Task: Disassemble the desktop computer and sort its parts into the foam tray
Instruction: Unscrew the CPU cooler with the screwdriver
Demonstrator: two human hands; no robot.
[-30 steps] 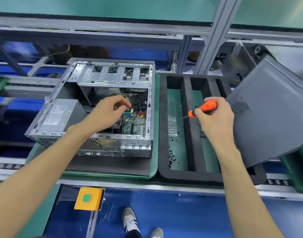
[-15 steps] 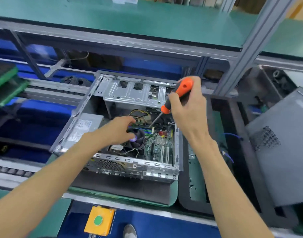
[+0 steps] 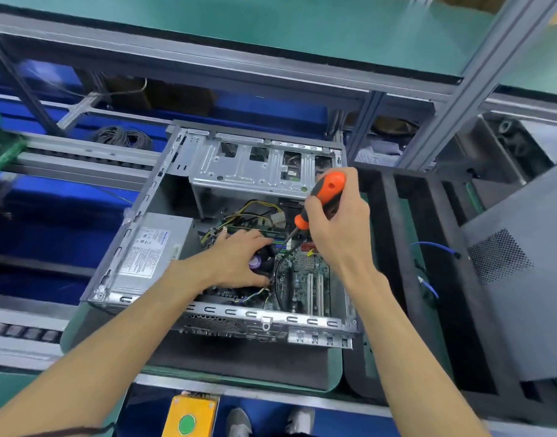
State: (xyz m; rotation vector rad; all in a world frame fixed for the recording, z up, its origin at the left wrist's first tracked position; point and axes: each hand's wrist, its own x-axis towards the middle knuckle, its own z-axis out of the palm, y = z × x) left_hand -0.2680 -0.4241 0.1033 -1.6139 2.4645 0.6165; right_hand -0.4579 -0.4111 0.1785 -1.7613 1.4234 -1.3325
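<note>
case [image 3: 207,165]: silver desktop chassis, side open, lying flat on dark mat left of the tray
PSU [image 3: 151,247]: grey box with label, seated in left bay
motherboard [image 3: 305,279]: green, still mounted, slots and cables visible
CPU fan [image 3: 264,263]: black, partly hidden
foam tray [image 3: 393,222]: black, long compartments, just right of case
side panel [image 3: 523,279]: grey, perforated vent, tilted over tray's right side

Yellow button box [image 3: 191,416], wire coil [image 3: 123,137]
</note>
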